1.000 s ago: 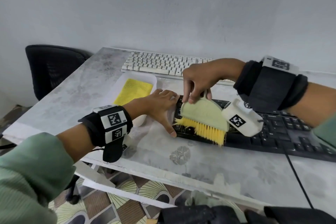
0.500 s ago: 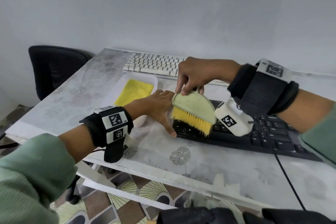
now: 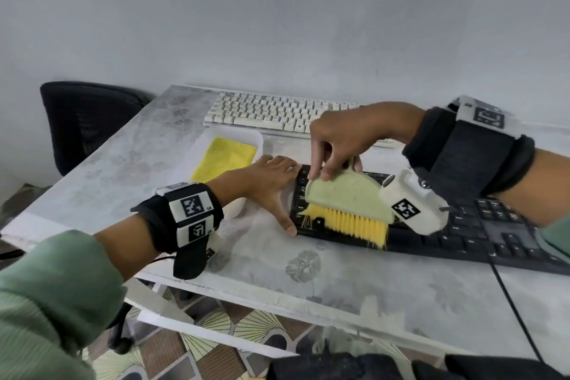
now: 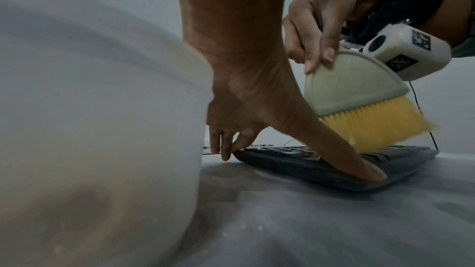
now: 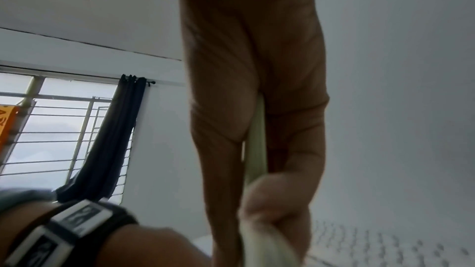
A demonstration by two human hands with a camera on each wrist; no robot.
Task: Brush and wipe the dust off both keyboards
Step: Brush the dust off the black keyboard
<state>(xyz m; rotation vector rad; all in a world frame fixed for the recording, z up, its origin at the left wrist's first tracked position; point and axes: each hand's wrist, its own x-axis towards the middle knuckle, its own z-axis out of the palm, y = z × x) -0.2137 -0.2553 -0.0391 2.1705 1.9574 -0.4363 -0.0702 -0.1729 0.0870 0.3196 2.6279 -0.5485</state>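
head view: the black keyboard [image 3: 431, 225] lies at the table's [image 3: 354, 296] near edge, its left end braced by the spread left hand [image 3: 268, 185] so it stays put while the right hand [image 3: 342, 142] pinches the brush [image 3: 348, 203], bristles down on the keys. white keyboard [image 3: 271, 111] waits behind.

Yellow-bristled brush [image 3: 348, 203], black keyboard [image 3: 493, 234], white keyboard [image 3: 268, 111]

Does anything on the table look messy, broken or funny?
Nothing looks broken or spilled. The flat black keyboard lies level, steadied by the left hand, while the right hand sweeps it with the yellow-bristled hand brush.
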